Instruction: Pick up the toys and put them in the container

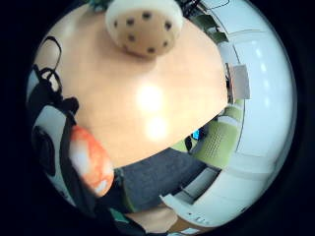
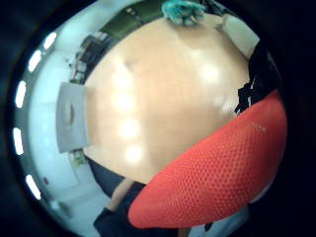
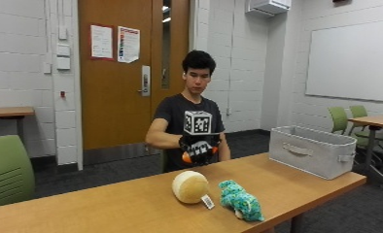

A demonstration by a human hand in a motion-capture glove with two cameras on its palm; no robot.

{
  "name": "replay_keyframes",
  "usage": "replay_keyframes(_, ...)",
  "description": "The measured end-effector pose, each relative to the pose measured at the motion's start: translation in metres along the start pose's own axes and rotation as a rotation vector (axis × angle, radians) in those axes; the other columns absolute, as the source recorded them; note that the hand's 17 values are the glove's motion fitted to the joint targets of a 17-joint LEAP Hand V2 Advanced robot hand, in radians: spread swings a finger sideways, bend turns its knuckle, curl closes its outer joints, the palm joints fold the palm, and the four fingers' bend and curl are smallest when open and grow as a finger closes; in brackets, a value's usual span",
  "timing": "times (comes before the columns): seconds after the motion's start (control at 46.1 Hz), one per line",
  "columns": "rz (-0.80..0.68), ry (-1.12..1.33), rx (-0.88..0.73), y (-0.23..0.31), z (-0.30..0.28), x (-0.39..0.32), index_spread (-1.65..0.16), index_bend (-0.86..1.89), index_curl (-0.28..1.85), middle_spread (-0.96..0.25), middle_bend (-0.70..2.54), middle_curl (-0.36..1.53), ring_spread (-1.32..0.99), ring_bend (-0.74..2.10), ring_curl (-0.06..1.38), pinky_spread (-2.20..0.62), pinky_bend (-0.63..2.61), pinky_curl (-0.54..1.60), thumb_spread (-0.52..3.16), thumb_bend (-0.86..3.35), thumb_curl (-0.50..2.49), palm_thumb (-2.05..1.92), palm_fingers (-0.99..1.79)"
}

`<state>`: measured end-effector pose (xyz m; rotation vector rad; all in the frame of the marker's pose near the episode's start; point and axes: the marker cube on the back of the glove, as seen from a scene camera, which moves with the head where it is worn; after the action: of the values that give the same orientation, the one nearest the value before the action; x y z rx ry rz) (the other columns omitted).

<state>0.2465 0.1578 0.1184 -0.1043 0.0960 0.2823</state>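
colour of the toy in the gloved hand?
Orange toy, best in the thumb side palm view.

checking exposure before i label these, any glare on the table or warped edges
Little finger palm view: two bright glare patches on the tan wooden table, edges bowed round. Thumb palm view: several glare spots, the orange mesh toy looming large. Outside view: even light, straight lines, no table glare.

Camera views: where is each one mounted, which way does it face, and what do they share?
Outside view: across the table, facing the seated person; the gloved right hand holds an orange toy above the table, grey container to one side.
Little-finger palm view: on that hand, looking at the tabletop and cream spotted toy; glove straps and the orange toy show at the edge.
Thumb palm view: same hand, looking at the tabletop, the container and teal toy.
Shared: all show the table.
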Motion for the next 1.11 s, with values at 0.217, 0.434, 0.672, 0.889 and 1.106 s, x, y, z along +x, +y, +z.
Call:
replay_keyframes(0.217, -0.031, -0.022, 0.130, -0.026, -0.107, -0.040, -0.43, 0.43, 1.06, -0.44, 0.67, 0.58, -0.51, 0.91, 0.51, -0.47, 0.77, 0.41, 0.91, 0.27, 0.61, 0.69, 1.08)
replay_keyframes(0.434, -0.079, -0.042, 0.218, -0.049, -0.196, -0.101, -0.46, 0.34, 1.17, -0.45, 0.69, 0.62, -0.50, 0.94, 0.52, -0.48, 0.80, 0.40, 0.82, 0.25, 0.70, 0.69, 1.07)
replay_keyframes(0.672, -0.179, -0.002, 0.270, -0.052, -0.254, -0.212, -0.49, 0.23, 1.27, -0.46, 0.69, 0.65, -0.49, 0.95, 0.52, -0.48, 0.81, 0.39, 0.75, 0.24, 0.79, 0.68, 1.06)
replay_keyframes(0.889, -0.316, -0.073, 0.232, -0.064, -0.267, -0.305, -0.51, 0.17, 1.32, -0.47, 0.67, 0.68, -0.49, 0.95, 0.52, -0.48, 0.81, 0.38, 0.72, 0.23, 0.87, 0.68, 1.06)
replay_keyframes(1.106, -0.460, -0.101, 0.166, -0.039, -0.266, -0.424, -0.52, 0.16, 1.35, -0.47, 0.65, 0.70, -0.49, 0.96, 0.52, -0.48, 0.80, 0.37, 0.69, 0.22, 0.93, 0.67, 1.07)
